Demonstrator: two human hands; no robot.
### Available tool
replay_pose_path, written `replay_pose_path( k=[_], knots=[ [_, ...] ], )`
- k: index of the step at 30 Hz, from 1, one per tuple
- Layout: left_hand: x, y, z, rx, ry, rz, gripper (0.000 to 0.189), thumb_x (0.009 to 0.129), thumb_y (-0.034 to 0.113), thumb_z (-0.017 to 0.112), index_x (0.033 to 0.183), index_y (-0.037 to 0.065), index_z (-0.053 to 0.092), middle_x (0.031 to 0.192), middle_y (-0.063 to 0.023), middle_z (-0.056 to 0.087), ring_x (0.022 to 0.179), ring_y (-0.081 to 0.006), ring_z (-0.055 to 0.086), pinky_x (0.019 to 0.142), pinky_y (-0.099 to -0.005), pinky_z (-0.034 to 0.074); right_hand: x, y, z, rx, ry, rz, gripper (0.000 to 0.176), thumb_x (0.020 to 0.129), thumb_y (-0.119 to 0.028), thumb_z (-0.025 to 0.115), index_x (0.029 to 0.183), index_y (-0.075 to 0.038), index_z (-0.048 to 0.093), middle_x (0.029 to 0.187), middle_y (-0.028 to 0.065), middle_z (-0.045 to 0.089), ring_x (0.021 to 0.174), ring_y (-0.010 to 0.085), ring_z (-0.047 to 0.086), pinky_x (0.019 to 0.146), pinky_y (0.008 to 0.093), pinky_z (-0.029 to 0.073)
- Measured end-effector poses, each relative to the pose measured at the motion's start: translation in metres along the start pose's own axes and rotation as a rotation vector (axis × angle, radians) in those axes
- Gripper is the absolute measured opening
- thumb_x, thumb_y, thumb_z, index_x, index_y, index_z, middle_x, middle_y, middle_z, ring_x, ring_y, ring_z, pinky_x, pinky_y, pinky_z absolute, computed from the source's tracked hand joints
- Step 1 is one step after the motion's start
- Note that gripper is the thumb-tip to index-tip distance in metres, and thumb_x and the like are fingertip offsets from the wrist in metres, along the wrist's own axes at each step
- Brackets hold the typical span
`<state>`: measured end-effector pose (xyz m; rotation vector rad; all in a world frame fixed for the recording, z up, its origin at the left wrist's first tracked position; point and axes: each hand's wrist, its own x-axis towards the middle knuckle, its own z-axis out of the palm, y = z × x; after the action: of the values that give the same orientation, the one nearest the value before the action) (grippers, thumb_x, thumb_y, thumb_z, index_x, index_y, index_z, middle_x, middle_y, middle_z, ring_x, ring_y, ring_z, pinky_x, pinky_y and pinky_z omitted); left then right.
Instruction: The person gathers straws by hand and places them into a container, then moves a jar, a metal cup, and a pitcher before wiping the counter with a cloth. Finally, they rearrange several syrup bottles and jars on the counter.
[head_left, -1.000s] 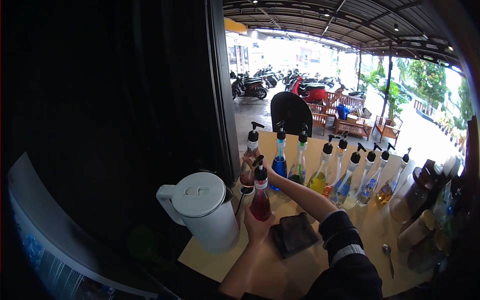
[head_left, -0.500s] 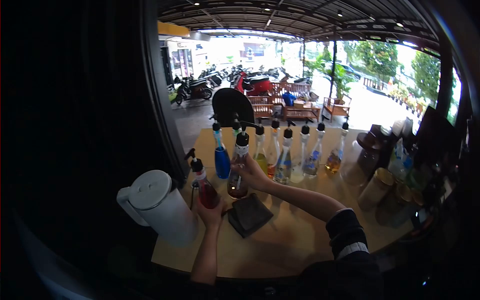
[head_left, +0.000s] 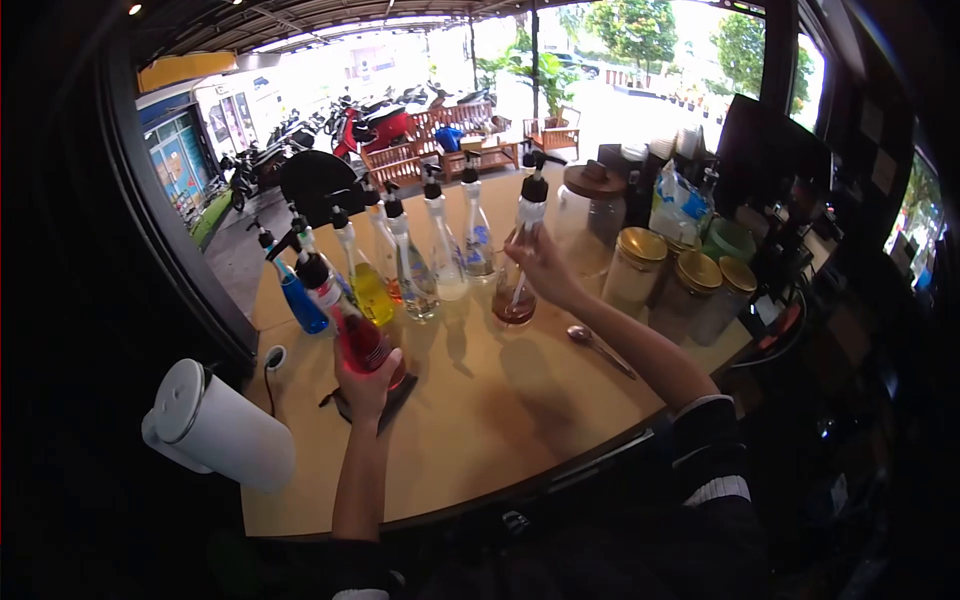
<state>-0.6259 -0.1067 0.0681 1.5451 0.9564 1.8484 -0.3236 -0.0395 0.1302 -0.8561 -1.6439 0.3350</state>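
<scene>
My left hand is wrapped round the lower part of a pump bottle of red liquid, which tilts to the left over a dark folded cloth. Farther right, my right hand grips the neck of another pump bottle with a little reddish-brown liquid at its bottom; it stands nearly upright. Between and behind the two are more pump bottles: a blue one, a yellow one and several clear ones, such as the patterned bottle.
A white pitcher stands at the table's left edge, by a cable outlet. A spoon lies near my right forearm. On the right are gold-lidded jars and a large wooden-lidded jar. Benches and motorbikes are outside.
The view has swung to the right. My right hand has carried its bottle rightward, past the row, and my left hand has brought the red bottle from beside the pitcher to the cloth.
</scene>
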Motion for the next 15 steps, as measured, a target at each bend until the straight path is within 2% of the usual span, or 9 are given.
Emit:
replay_pose_path(
  k=[2,3,6,7,8,9,13,15],
  knots=[
    [-0.003,-0.001,0.03,0.061,-0.011,0.007,0.061,0.061,0.004,0.077,0.115,0.004,0.048,0.099,-0.0059,0.059,0.087,-0.0151,0.059,0.08,-0.0295,0.048,0.004,0.034,-0.023,0.087,0.087,0.035,0.027,0.085,-0.016,0.062,0.094,-0.001,0.042,0.082,0.0121,0.055,0.077,0.0221,0.055,0.07,0.0359,0.044],
    [-0.003,-0.004,0.045,0.02,-0.059,-0.01,0.061,0.061,0.004,0.077,0.115,0.004,0.048,0.098,-0.0056,0.059,0.087,-0.0154,0.059,0.08,-0.0298,0.048,0.003,0.019,-0.037,-0.107,0.102,0.067,0.027,0.084,-0.015,0.063,0.092,0.0,0.042,0.081,0.0133,0.054,0.077,0.025,0.055,0.069,0.0359,0.044],
    [-0.005,-0.016,0.084,0.017,-0.118,0.026,0.061,0.06,0.006,0.079,0.113,0.004,0.049,0.096,-0.005,0.06,0.085,-0.0159,0.06,0.078,-0.0303,0.049,0.003,0.029,-0.056,-0.217,0.123,0.149,0.027,0.083,-0.011,0.063,0.093,0.001,0.041,0.08,0.0144,0.054,0.076,0.0271,0.055,0.07,0.0359,0.044],
    [-0.004,-0.02,0.096,-0.082,-0.158,-0.019,0.061,0.06,0.006,0.08,0.112,0.004,0.049,0.096,-0.0051,0.06,0.084,-0.016,0.06,0.077,-0.0303,0.05,0.002,0.033,-0.059,-0.218,0.129,0.149,0.027,0.083,-0.011,0.063,0.093,0.001,0.041,0.08,0.0144,0.054,0.076,0.0271,0.055,0.07,0.0359,0.044],
    [-0.005,-0.023,0.106,-0.181,-0.199,-0.067,0.06,0.059,0.006,0.08,0.111,0.004,0.049,0.095,-0.0053,0.06,0.084,-0.0161,0.061,0.076,-0.0303,0.05,0.0,0.037,-0.06,-0.187,0.157,0.15,0.026,0.083,-0.009,0.062,0.094,0.0,0.04,0.08,0.0112,0.052,0.075,0.0208,0.052,0.068,0.0333,0.043],
    [-0.005,-0.021,0.116,-0.114,-0.183,-0.041,0.06,0.059,0.006,0.081,0.109,0.004,0.049,0.094,-0.0057,0.06,0.084,-0.0161,0.061,0.076,-0.0301,0.05,-0.002,0.044,-0.06,-0.155,0.183,0.152,0.024,0.084,-0.007,0.061,0.094,-0.001,0.04,0.08,0.0079,0.049,0.074,0.0145,0.048,0.066,0.0306,0.042],
    [-0.005,-0.029,0.151,-0.079,-0.211,-0.08,0.06,0.059,0.007,0.081,0.11,0.005,0.049,0.097,-0.0066,0.061,0.086,-0.0167,0.061,0.076,-0.0309,0.051,-0.003,0.066,-0.059,-0.188,0.277,0.178,0.024,0.083,-0.004,0.06,0.093,-0.001,0.039,0.078,0.0074,0.046,0.071,0.0146,0.045,0.065,0.0307,0.041],
    [-0.004,-0.034,0.165,-0.065,-0.232,-0.084,0.06,0.059,0.007,0.081,0.11,0.005,0.049,0.097,-0.0067,0.061,0.086,-0.0166,0.061,0.076,-0.0311,0.051,-0.003,0.07,-0.06,-0.189,0.272,0.269,0.027,0.081,0.0,0.059,0.097,0.002,0.038,0.084,0.0138,0.048,0.076,0.0237,0.051,0.07,0.0333,0.042]
  ],
)
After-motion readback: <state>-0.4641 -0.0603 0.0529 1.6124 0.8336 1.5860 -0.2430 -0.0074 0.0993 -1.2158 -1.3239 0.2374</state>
